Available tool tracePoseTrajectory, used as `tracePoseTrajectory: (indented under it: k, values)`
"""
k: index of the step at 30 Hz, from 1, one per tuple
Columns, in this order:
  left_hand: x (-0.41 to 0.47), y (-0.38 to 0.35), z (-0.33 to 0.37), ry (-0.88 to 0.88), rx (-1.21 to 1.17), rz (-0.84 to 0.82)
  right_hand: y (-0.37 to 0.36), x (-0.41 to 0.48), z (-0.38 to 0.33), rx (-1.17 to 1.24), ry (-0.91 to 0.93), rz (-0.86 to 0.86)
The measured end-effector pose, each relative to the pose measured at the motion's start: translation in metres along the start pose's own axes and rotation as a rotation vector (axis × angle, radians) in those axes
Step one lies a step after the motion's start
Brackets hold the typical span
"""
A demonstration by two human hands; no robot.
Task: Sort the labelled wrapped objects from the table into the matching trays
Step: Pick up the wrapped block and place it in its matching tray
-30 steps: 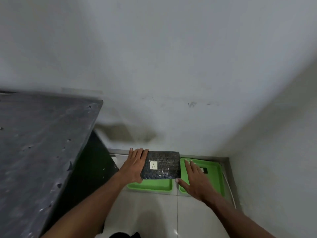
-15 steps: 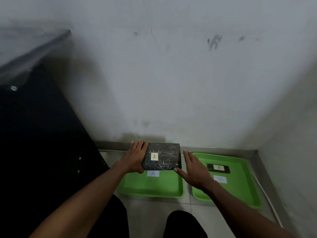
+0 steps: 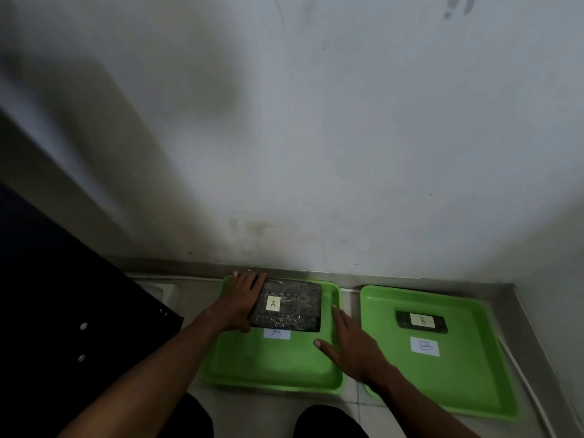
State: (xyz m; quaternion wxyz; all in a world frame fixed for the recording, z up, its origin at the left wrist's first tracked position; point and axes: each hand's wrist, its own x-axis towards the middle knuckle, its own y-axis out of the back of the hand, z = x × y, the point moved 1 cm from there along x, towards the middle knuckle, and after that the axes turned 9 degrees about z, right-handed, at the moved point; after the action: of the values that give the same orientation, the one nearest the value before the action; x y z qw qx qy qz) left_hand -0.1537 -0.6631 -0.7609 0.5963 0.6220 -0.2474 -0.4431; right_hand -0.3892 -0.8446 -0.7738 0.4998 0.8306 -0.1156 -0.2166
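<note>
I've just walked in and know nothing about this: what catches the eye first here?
Two bright green trays on the floor by the wall: the left tray and the right tray, each with a paper letter. The left hand holds a dark wrapped packet labelled A in the left tray; the right hand lies open beside it.

Dim, soft overall; dark shadow at left; edges bowed, perhaps motion-blurred.

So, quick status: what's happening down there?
Left hand on package A, in tray A. Right hand open, off it. Tray B holds package B. Nothing blocking.
</note>
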Motion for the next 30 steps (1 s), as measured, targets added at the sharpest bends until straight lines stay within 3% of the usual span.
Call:
tracePoseTrajectory:
  k: [12,30]
  values:
    - [0.044,-0.052,-0.043,0.063,-0.02,-0.096,-0.057,0.031,0.025,0.006,-0.075,-0.223]
    - [0.012,-0.044,-0.025,0.205,0.003,-0.051,-0.038,0.018,0.01,-0.05,-0.053,-0.182]
